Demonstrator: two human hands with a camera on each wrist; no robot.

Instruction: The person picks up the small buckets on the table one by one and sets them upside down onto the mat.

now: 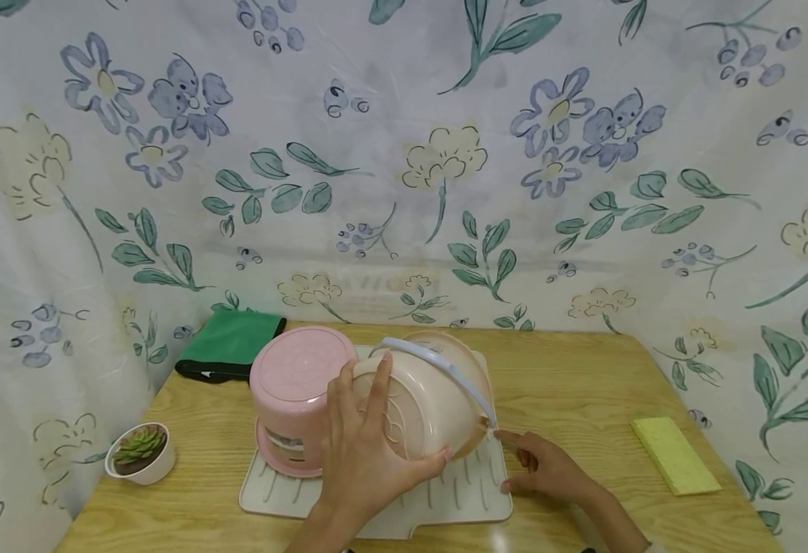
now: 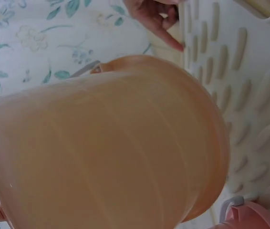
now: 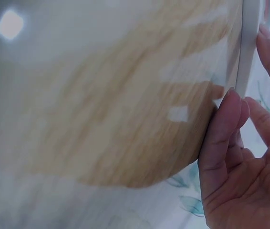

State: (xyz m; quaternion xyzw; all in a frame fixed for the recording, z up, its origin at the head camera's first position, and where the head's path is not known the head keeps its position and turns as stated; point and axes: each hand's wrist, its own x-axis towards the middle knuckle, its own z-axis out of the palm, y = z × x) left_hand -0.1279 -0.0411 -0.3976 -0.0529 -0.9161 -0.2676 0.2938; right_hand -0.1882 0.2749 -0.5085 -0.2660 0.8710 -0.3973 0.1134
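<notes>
A beige bucket with a light-blue handle is tilted above a white drying mat, its base turned toward me. My left hand grips the base with spread fingers and thumb; in the left wrist view the bucket's side fills much of the picture. Left of it, a pink bucket stands upside down on the mat. My right hand is at the mat's right edge, its extended index finger touching there. In the right wrist view, the right thumb and fingers are by that edge.
On the wooden table, a green cloth with black trim lies at the back left. A small potted succulent stands at left, and a yellow cloth or sponge lies at right. A floral curtain hangs behind.
</notes>
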